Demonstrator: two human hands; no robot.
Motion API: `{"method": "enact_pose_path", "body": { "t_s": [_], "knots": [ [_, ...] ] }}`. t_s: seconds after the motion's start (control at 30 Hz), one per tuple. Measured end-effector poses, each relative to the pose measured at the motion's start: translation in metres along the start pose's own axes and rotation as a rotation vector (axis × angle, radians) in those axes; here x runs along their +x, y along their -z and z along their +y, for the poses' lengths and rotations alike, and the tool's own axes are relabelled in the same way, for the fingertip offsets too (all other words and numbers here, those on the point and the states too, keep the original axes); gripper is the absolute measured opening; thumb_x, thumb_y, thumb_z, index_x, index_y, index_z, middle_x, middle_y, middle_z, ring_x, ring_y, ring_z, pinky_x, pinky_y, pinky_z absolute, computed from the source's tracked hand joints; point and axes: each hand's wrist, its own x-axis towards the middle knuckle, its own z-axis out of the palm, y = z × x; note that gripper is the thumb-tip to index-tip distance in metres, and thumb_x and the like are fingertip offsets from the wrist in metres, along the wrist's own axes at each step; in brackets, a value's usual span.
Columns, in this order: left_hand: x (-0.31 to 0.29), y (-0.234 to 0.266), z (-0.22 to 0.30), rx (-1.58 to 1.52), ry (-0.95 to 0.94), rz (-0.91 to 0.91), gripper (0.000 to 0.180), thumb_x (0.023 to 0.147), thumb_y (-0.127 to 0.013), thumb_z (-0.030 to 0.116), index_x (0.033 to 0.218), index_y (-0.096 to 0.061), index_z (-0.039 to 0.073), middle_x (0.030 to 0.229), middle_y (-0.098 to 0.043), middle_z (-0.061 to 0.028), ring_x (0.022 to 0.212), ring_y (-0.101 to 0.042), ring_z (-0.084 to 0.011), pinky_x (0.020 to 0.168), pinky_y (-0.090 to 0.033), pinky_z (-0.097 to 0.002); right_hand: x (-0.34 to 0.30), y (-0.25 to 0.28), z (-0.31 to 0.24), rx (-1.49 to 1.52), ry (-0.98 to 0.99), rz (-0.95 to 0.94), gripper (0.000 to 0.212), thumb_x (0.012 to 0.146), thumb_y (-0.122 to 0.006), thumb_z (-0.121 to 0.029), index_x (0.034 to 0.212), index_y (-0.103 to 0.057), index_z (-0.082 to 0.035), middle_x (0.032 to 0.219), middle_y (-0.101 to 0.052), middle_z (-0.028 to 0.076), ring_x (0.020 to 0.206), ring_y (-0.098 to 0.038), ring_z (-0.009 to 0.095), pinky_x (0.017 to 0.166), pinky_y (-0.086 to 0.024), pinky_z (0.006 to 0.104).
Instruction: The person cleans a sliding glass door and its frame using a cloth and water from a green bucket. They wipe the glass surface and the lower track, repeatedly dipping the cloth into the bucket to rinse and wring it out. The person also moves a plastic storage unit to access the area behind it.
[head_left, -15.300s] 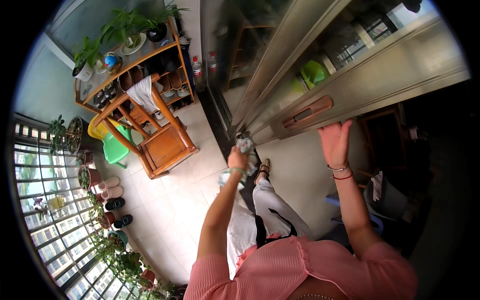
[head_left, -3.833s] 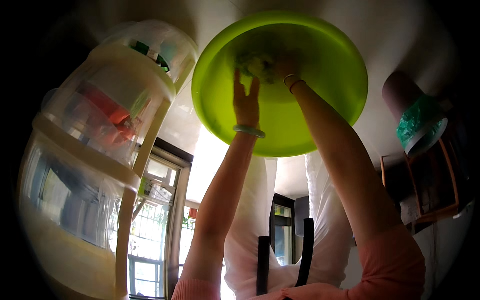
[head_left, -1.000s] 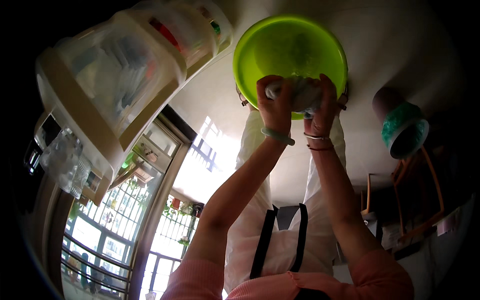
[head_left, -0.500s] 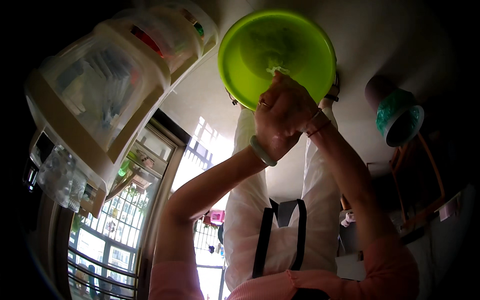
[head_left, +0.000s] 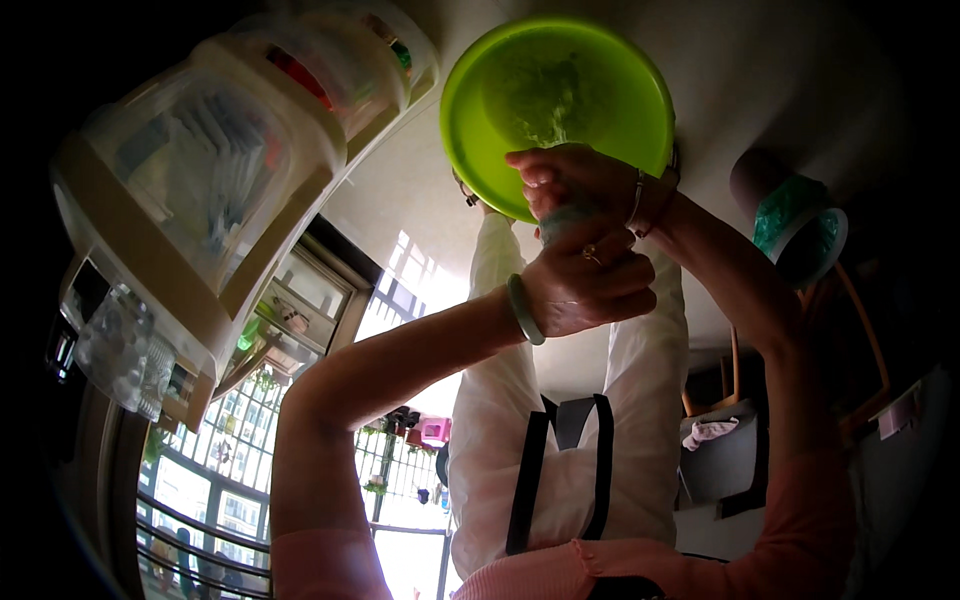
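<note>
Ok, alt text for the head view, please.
Left hand and right hand clench a mostly hidden greyish cloth above a lime-green basin, water splashing inside. A green-lined bin is at the right, a pale plastic storage unit at the left.

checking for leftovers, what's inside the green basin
In the green basin is what looks like water, with a pale splash. The right hand covers part of its near side; what lies behind that hand cannot be seen.
</note>
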Motion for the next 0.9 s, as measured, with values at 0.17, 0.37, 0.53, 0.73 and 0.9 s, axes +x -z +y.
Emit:
{"method": "enact_pose_path", "body": {
  "t_s": [0.17, 0.37, 0.53, 0.73, 0.9],
  "knots": [
    [-0.007, -0.012, -0.001, 0.068, -0.123, -0.01, 0.023, 0.048, -0.058, 0.022, 0.066, -0.044, 0.017, 0.075, -0.046, 0.0008, 0.077, -0.055, -0.0147, 0.076, -0.051, -0.0285, -0.001, -0.01, -0.001, -0.501, 0.131, 0.129, 0.039, 0.092, -0.054, -0.029, 0.059, -0.044, -0.011, 0.052, -0.043, 0.0, 0.048, -0.044, 0.01, 0.051, -0.043, 0.0267],
    [-0.018, -0.047, -0.009, 0.094, -0.22, 0.003, 0.019, 0.053, -0.059, 0.02, 0.064, -0.045, 0.014, 0.072, -0.047, -0.0009, 0.076, -0.055, -0.0169, 0.073, -0.051, -0.0292, 0.012, 0.005, 0.001, -0.964, 0.303, 0.307, 0.047, 0.093, -0.047, -0.032, 0.055, -0.049, -0.005, 0.048, -0.05, 0.005, 0.046, -0.053, 0.014, 0.053, -0.047, 0.0304],
    [-0.023, -0.059, -0.024, 0.116, -0.322, -0.1, 0.015, 0.058, -0.06, 0.018, 0.062, -0.047, 0.01, 0.074, -0.053, -0.0041, 0.073, -0.056, -0.0188, 0.071, -0.05, -0.031, 0.02, 0.01, 0.001, -1.325, 0.411, 0.567, 0.052, 0.093, -0.041, -0.038, 0.058, -0.057, -0.005, 0.047, -0.055, 0.007, 0.048, -0.059, 0.02, 0.056, -0.048, 0.0351],
    [-0.047, -0.099, -0.04, 0.217, -0.389, -0.217, 0.016, 0.067, -0.06, 0.016, 0.079, -0.062, 0.005, 0.089, -0.062, -0.0075, 0.084, -0.061, -0.0226, 0.077, -0.051, -0.0294, 0.034, 0.003, 0.003, -1.5, 0.38, 0.809, 0.053, 0.093, -0.039, -0.042, 0.064, -0.063, -0.006, 0.052, -0.06, 0.007, 0.053, -0.062, 0.024, 0.062, -0.05, 0.0387],
    [-0.075, -0.122, -0.053, 0.111, -0.254, -0.239, 0.019, 0.069, -0.062, 0.01, 0.086, -0.066, 0.006, 0.098, -0.064, -0.0068, 0.093, -0.061, -0.0233, 0.084, -0.051, -0.0338, 0.064, 0.008, 0.008, -1.678, 0.392, 1.015, 0.05, 0.093, -0.04, -0.043, 0.072, -0.066, -0.006, 0.061, -0.064, 0.009, 0.064, -0.065, 0.027, 0.066, -0.051, 0.042]
  ]
}}
